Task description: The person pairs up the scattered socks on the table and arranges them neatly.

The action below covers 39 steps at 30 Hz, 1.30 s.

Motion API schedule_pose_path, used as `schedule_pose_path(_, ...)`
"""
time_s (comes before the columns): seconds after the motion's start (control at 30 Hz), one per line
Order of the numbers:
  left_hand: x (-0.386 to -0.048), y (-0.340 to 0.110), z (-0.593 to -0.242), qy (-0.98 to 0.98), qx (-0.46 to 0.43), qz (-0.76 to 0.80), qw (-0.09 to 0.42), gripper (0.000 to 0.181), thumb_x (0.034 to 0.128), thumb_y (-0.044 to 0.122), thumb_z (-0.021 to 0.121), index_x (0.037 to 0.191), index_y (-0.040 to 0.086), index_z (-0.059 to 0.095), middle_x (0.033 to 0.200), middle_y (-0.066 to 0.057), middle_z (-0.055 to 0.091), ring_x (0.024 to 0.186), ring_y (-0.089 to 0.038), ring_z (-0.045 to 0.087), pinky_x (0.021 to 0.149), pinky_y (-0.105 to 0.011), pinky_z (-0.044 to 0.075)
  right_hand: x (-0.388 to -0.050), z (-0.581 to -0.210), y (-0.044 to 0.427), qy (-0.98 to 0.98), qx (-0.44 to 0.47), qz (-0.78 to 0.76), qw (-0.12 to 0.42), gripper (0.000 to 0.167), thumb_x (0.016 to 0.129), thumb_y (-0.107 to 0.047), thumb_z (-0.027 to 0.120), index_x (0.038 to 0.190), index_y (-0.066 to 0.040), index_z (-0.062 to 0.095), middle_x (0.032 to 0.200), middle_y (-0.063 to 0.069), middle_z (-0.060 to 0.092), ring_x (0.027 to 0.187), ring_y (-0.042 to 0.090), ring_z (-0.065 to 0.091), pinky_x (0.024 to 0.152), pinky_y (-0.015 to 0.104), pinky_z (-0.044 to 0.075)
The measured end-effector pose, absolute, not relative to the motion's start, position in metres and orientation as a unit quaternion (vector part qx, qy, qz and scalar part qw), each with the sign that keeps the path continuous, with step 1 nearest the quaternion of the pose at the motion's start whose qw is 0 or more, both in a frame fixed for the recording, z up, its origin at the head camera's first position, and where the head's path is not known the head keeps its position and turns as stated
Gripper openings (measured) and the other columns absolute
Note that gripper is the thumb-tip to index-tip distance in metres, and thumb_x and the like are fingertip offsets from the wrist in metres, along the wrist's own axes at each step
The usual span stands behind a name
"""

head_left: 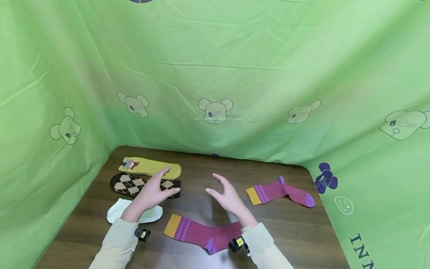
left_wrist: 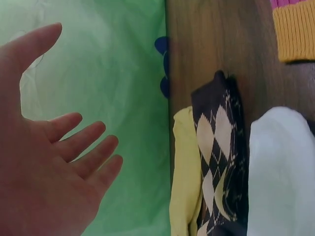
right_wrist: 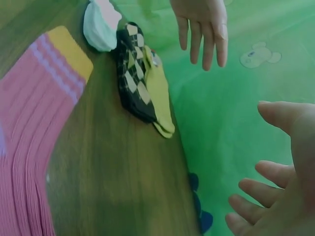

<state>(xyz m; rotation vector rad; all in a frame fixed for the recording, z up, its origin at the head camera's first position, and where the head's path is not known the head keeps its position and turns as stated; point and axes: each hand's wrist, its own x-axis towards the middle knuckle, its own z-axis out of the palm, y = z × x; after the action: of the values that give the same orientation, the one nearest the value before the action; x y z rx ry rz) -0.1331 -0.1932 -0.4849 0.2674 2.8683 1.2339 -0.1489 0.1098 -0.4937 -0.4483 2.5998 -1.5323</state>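
Above the table's left half hovers my left hand, fingers apart and nothing in it. It partly covers a dark argyle sock and a white sock in the head view. Behind these lies a yellow sock with a small animal figure at one end. My right hand is also raised, empty, thumb and fingers spread. A magenta sock with an orange cuff lies in front, its toe end hidden by my right wrist. Its look-alike, another magenta sock, lies at the right with a fold near the heel.
The dark wooden table is walled at the back and both sides by a green cloth printed with bear heads. Each sleeve cuff bears a small black wrist camera.
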Motion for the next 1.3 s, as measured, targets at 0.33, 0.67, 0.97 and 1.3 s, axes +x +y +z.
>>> schedule_pose_path(0.33, -0.129, -0.177, -0.492, 0.919, 0.117, 0.376, 0.017, 0.099, 0.0815, 0.053, 0.082, 0.156, 0.006, 0.036, 0.156, -0.019, 0.04, 0.14, -0.042, 0.039, 0.108, -0.06, 0.036, -0.142, -0.492, 0.136, 0.868, -0.136, -0.476, 0.043, 0.069, 0.092, -0.04, 0.075, 0.151, -0.014, 0.049, 0.152, 0.012, 0.048, 0.139, 0.035, 0.042, 0.112, 0.056, 0.032)
schedule_pose_path(0.67, -0.124, -0.162, -0.505, 0.921, 0.14, 0.361, 0.049, 0.099, 0.0761, 0.042, 0.089, 0.154, 0.005, 0.04, 0.152, -0.017, 0.045, 0.138, -0.04, 0.042, 0.109, -0.058, 0.036, -0.137, -0.5, 0.157, 0.865, -0.12, -0.486, 0.044, 0.066, 0.093, -0.035, 0.075, 0.149, -0.009, 0.05, 0.149, 0.018, 0.049, 0.138, 0.038, 0.042, 0.112, 0.059, 0.031)
schedule_pose_path(0.97, -0.116, -0.15, -0.517, 0.92, 0.175, 0.338, 0.088, 0.098, 0.0678, 0.037, 0.093, 0.146, 0.0, 0.048, 0.143, -0.022, 0.053, 0.128, -0.041, 0.051, 0.105, -0.057, 0.041, -0.129, -0.508, 0.173, 0.874, -0.12, -0.469, 0.048, 0.066, 0.094, -0.034, 0.074, 0.147, -0.003, 0.05, 0.147, 0.021, 0.051, 0.137, 0.04, 0.043, 0.111, 0.058, 0.033)
schedule_pose_path(1.3, -0.111, -0.147, -0.528, 0.917, 0.211, 0.32, 0.11, 0.071, 0.0609, 0.023, 0.096, 0.121, 0.001, 0.064, 0.11, -0.011, 0.062, 0.103, -0.032, 0.06, 0.094, -0.049, 0.049, -0.124, -0.523, 0.194, 0.857, -0.126, -0.49, 0.099, 0.059, 0.093, -0.024, 0.075, 0.139, 0.005, 0.054, 0.133, 0.026, 0.059, 0.122, 0.043, 0.057, 0.102, 0.055, 0.045)
